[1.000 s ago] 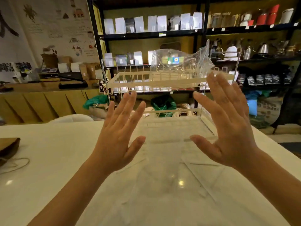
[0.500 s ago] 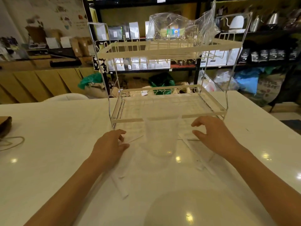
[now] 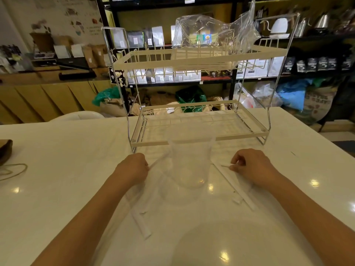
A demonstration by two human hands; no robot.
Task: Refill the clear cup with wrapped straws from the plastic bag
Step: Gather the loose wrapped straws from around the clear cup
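A clear cup (image 3: 189, 166) stands upright on the white table (image 3: 57, 189), just in front of a two-tier wire rack (image 3: 199, 139). A clear plastic bag (image 3: 213, 35) lies on the rack's top tier. White wrapped straws lie on the table on both sides of the cup: one group at the left (image 3: 141, 221), another at the right (image 3: 238, 189). My left hand (image 3: 132, 167) is curled beside the cup with a straw end (image 3: 157, 162) sticking out of its fingers. My right hand (image 3: 251, 166) pinches the top end of a straw on the right.
A brown object (image 3: 5, 150) and a loop of twine (image 3: 13, 169) lie at the table's left edge. A white chair back (image 3: 76, 116) shows behind the table. Shelves with packets and kettles fill the background. A faint round clear shape (image 3: 221, 244) lies near me.
My hands dropped from raised and spread in front of the rack down to the table. They closed on straws at either side of the cup. The view tilted downward.
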